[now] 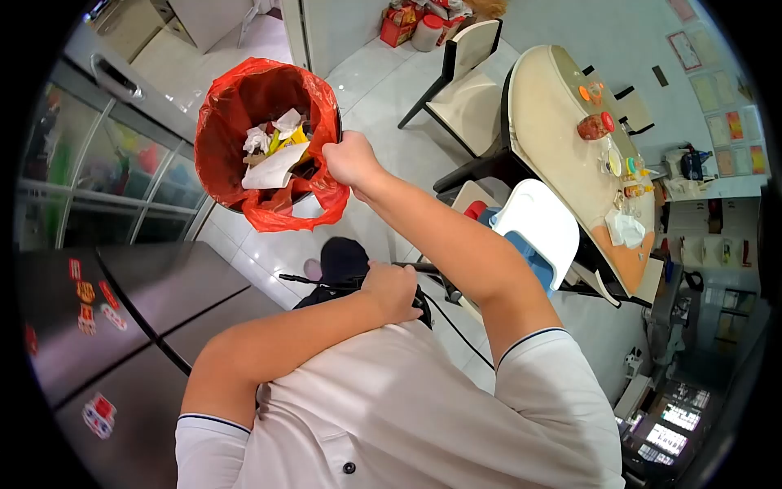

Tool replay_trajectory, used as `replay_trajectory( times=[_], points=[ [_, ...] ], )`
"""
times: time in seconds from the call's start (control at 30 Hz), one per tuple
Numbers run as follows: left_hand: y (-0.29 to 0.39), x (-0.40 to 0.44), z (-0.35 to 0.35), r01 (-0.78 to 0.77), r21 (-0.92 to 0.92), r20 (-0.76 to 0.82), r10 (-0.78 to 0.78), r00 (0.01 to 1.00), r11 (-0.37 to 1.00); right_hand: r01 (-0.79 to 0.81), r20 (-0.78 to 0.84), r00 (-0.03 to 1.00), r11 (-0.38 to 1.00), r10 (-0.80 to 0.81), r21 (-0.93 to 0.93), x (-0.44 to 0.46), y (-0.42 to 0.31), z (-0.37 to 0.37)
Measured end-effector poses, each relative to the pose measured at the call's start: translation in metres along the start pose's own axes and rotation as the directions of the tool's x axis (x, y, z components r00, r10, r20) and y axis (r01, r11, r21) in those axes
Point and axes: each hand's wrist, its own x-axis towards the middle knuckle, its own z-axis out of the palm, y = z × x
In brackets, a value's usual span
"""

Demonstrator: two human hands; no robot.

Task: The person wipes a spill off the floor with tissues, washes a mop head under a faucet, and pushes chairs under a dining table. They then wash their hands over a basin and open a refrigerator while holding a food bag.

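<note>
My right hand (355,160) is closed on the rim of a trash bin, gripping it at its right side. A red plastic bag (213,130) lines the trash bin and folds over its edge. Inside lie crumpled tissues (257,140), a white sheet of paper (275,169) and a yellow wrapper (292,138). My left hand (389,291) is bent across my waist with its fingers curled, beside a black object with a cable (452,322). What those fingers hold, if anything, is hidden.
A dining table (542,106) with jars (595,126) stands at the right, with a chair (464,90) and a white plastic seat (542,220) beside it. A dark fridge (138,326) with stickers is at the left, below a glass-paned door (122,163). Red packages (399,24) sit at the back.
</note>
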Motion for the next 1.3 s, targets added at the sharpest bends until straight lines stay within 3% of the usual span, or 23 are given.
replay_trajectory(
  times=[0.17,0.2,0.27,0.3,0.37,0.43,0.5,0.57,0.63,0.77,0.83,0.9,0.93,1.0,1.07,1.13,1.2,1.3],
  points=[
    [-0.079,0.019,-0.053,-0.032,0.186,-0.081,0.048,0.996,0.982,0.023,-0.102,0.994,0.998,-0.029,-0.056,0.087,-0.043,0.016],
    [-0.094,0.024,-0.068,-0.021,0.208,-0.035,0.029,0.999,0.978,0.044,-0.083,0.995,0.996,-0.051,-0.077,0.116,-0.043,0.02],
    [-0.128,0.04,-0.104,0.015,0.2,0.059,-0.027,0.998,0.98,0.005,-0.023,1.0,0.996,-0.003,0.092,0.148,-0.06,0.029],
    [-0.148,0.05,-0.125,0.045,0.163,0.11,-0.063,0.992,0.986,0.011,-0.023,1.0,0.996,-0.009,0.09,0.179,-0.058,0.037],
    [-0.188,0.071,-0.161,0.076,0.182,0.045,-0.086,0.995,0.98,0.068,-0.018,0.998,0.997,-0.067,0.046,0.235,-0.073,0.049],
    [-0.229,0.096,-0.185,0.143,0.099,0.015,-0.146,0.989,0.985,-0.014,0.012,1.0,1.0,0.014,0.013,0.272,-0.109,0.054],
    [-0.26,0.111,-0.214,0.143,-0.102,0.046,-0.139,0.989,0.984,0.009,0.039,0.999,0.999,-0.011,0.05,0.314,-0.123,0.059],
    [-0.304,0.125,-0.249,0.125,-0.168,0.029,-0.121,0.992,0.978,0.024,0.058,0.998,1.0,-0.023,-0.016,0.365,-0.153,0.069],
    [-0.347,0.137,-0.281,0.076,-0.322,0.141,-0.031,0.99,0.944,0.043,0.094,0.995,0.999,-0.039,-0.034,0.414,-0.174,0.082],
    [-0.41,0.159,-0.321,0.115,-0.379,0.267,-0.01,0.964,0.918,0.02,0.15,0.989,0.998,-0.012,-0.053,0.486,-0.208,0.113],
    [-0.458,0.166,-0.348,0.087,-0.393,0.234,0.008,0.972,0.916,-0.023,0.154,0.988,1.0,0.025,-0.015,0.532,-0.226,0.137],
    [-0.493,0.166,-0.378,-0.002,-0.192,0.209,0.043,0.977,0.981,-0.051,0.164,0.985,0.999,0.052,-0.006,0.554,-0.239,0.157],
    [-0.502,0.159,-0.392,0.029,-0.139,0.263,0.009,0.965,0.99,-0.05,0.174,0.984,0.998,0.042,0.042,0.561,-0.246,0.169],
    [-0.529,0.155,-0.42,-0.013,-0.12,0.188,0.035,0.982,0.993,-0.058,0.202,0.979,0.992,0.035,0.11,0.605,-0.25,0.191],
    [-0.561,0.156,-0.45,-0.077,-0.044,0.133,0.083,0.988,0.996,-0.065,0.167,0.984,0.997,0.055,0.052,0.641,-0.272,0.212],
    [-0.597,0.153,-0.491,-0.07,-0.066,0.116,0.077,0.99,0.995,-0.074,0.156,0.985,0.997,0.07,0.018,0.673,-0.299,0.233],
    [-0.622,0.153,-0.513,-0.052,-0.097,0.088,0.061,0.994,0.994,-0.108,0.249,0.965,0.99,0.083,0.09,0.702,-0.314,0.25],
    [-0.686,0.15,-0.555,-0.012,-0.107,-0.041,0.008,0.999,0.994,-0.147,0.273,0.953,0.989,0.135,0.025,0.758,-0.351,0.289]
  ],
)
